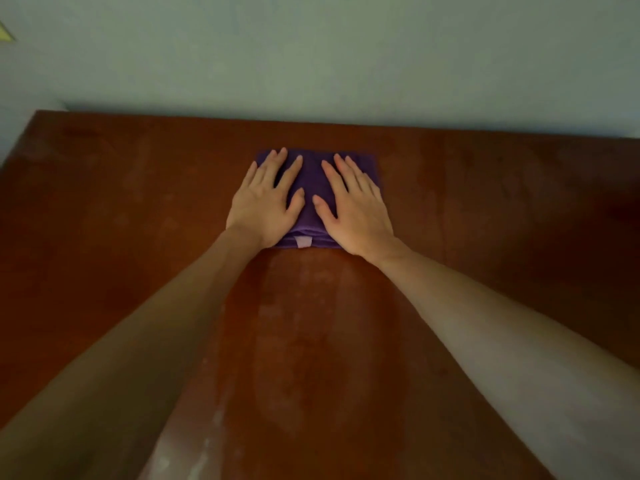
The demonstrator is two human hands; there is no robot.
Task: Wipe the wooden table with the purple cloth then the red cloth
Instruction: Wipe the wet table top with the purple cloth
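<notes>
A folded purple cloth (310,183) lies flat on the dark reddish wooden table (121,209), near its far edge. My left hand (265,202) presses palm-down on the cloth's left half, fingers spread. My right hand (353,206) presses palm-down on the right half, fingers spread. A small pale tag (303,242) shows at the cloth's near edge between my wrists. Both arms are stretched far forward. No red cloth is in view.
A pale green wall (329,57) rises right behind the table's far edge. The table's left corner (38,116) is visible at the upper left. Pale streaks and smears mark the tabletop (298,341) between my forearms.
</notes>
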